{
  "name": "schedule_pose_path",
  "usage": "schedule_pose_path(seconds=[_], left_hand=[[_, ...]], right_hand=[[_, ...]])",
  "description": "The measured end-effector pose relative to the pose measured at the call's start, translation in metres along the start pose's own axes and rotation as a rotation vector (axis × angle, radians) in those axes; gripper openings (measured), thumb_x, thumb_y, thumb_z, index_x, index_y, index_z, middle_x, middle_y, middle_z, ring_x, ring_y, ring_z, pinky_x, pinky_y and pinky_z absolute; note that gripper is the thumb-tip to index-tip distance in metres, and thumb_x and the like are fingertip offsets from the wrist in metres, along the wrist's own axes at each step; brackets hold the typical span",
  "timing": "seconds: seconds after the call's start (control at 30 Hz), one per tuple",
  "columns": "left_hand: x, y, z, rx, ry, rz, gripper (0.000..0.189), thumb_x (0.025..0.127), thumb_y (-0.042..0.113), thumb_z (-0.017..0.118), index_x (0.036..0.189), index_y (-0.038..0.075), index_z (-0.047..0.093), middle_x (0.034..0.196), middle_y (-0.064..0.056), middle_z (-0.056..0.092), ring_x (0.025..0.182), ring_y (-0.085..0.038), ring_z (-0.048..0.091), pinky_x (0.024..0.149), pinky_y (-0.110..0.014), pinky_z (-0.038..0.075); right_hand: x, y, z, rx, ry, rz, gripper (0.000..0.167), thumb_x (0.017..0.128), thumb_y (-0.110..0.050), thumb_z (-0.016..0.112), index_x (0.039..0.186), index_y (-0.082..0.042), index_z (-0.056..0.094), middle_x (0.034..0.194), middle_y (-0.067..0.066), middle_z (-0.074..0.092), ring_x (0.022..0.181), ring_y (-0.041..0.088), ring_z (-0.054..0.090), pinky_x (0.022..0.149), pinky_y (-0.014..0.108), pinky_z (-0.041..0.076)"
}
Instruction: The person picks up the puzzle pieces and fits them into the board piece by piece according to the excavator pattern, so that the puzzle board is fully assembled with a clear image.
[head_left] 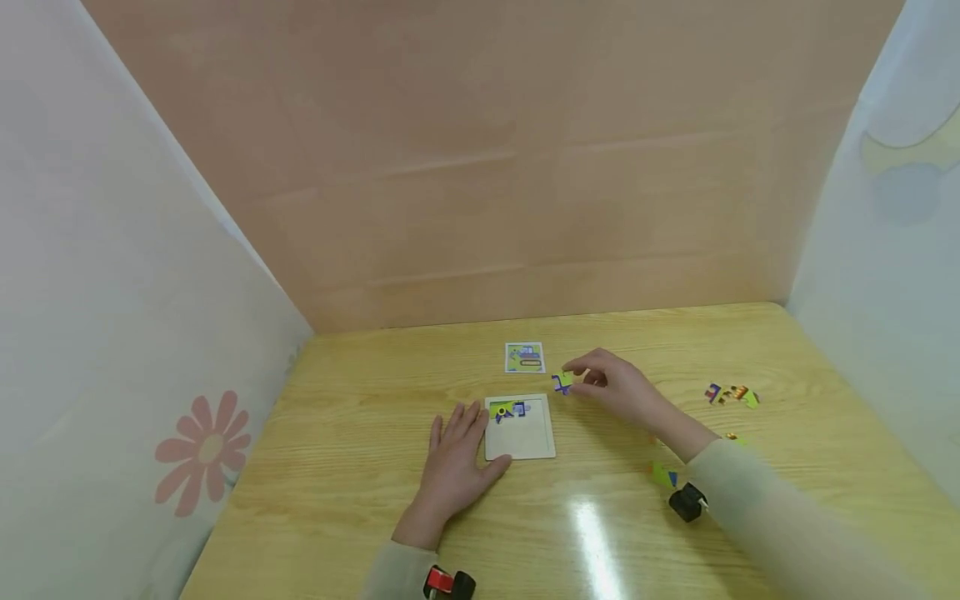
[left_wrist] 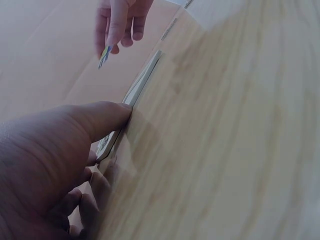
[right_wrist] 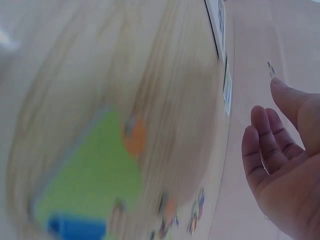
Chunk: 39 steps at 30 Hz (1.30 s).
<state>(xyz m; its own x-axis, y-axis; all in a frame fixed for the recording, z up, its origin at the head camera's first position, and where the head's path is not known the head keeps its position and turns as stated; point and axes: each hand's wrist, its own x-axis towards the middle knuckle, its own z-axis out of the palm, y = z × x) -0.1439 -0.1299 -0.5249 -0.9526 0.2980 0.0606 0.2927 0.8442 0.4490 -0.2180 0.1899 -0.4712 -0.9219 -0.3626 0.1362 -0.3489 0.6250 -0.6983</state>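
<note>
My right hand [head_left: 611, 387] pinches a green and purple jigsaw piece [head_left: 562, 382] between thumb and fingertips, raised over the table just right of the puzzle tray. In the left wrist view that piece [left_wrist: 104, 56] shows nearly edge-on. My left hand [head_left: 457, 463] lies spread at the tray's left side, the thumb [left_wrist: 112, 118] on its near edge and the fingertips at its left rim. The white square puzzle tray [head_left: 523, 442] has a few joined pieces [head_left: 507, 410] along its upper left; the rest of its bed shows white.
A small picture card [head_left: 524, 357] lies behind the tray. Several loose jigsaw pieces [head_left: 731, 394] are scattered at the right. A green and blue piece [head_left: 663, 475] lies near the right sleeve, and large in the right wrist view. A brown backdrop [head_left: 525, 250] rises behind the table.
</note>
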Motion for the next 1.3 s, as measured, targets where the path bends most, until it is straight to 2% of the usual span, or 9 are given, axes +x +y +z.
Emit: schedule_pose_path(seconds=[0.27, 0.63, 1.03, 1.3], left_hand=[[0.000, 0.001, 0.001, -0.001, -0.012, -0.007, 0.083, 0.102, 0.055, 0.074, 0.164, 0.004, 0.051, 0.176, -0.013, 0.038, 0.166, -0.038, 0.025, 0.135, -0.063, 0.005], [0.000, 0.002, 0.001, -0.001, -0.008, -0.002, 0.082, 0.103, 0.054, 0.074, 0.164, 0.004, 0.052, 0.176, -0.013, 0.039, 0.166, -0.038, 0.025, 0.135, -0.064, 0.005], [0.000, 0.003, 0.002, -0.004, -0.005, -0.002, 0.082, 0.102, 0.054, 0.074, 0.164, 0.005, 0.052, 0.176, -0.012, 0.039, 0.166, -0.038, 0.025, 0.135, -0.064, 0.005], [0.001, 0.003, 0.001, -0.001, -0.012, -0.008, 0.082, 0.103, 0.054, 0.074, 0.164, 0.005, 0.051, 0.176, -0.012, 0.039, 0.167, -0.037, 0.025, 0.135, -0.063, 0.005]], right_hand=[[0.003, -0.011, 0.018, -0.009, -0.036, 0.006, 0.031, 0.104, -0.016, 0.080, 0.134, -0.010, 0.078, 0.119, 0.005, 0.070, 0.098, 0.018, 0.066, 0.082, 0.036, 0.059], [0.005, -0.016, 0.034, 0.005, -0.079, -0.032, 0.029, 0.103, -0.016, 0.081, 0.131, -0.009, 0.079, 0.118, 0.008, 0.069, 0.094, 0.016, 0.065, 0.077, 0.033, 0.058], [0.007, -0.017, 0.045, -0.063, -0.095, 0.028, 0.027, 0.101, -0.023, 0.083, 0.127, -0.014, 0.081, 0.111, 0.001, 0.066, 0.089, 0.014, 0.060, 0.077, 0.035, 0.053], [0.009, -0.020, 0.047, -0.124, -0.104, 0.016, 0.026, 0.100, -0.025, 0.085, 0.124, -0.015, 0.081, 0.116, 0.000, 0.067, 0.090, 0.013, 0.061, 0.077, 0.035, 0.055]])
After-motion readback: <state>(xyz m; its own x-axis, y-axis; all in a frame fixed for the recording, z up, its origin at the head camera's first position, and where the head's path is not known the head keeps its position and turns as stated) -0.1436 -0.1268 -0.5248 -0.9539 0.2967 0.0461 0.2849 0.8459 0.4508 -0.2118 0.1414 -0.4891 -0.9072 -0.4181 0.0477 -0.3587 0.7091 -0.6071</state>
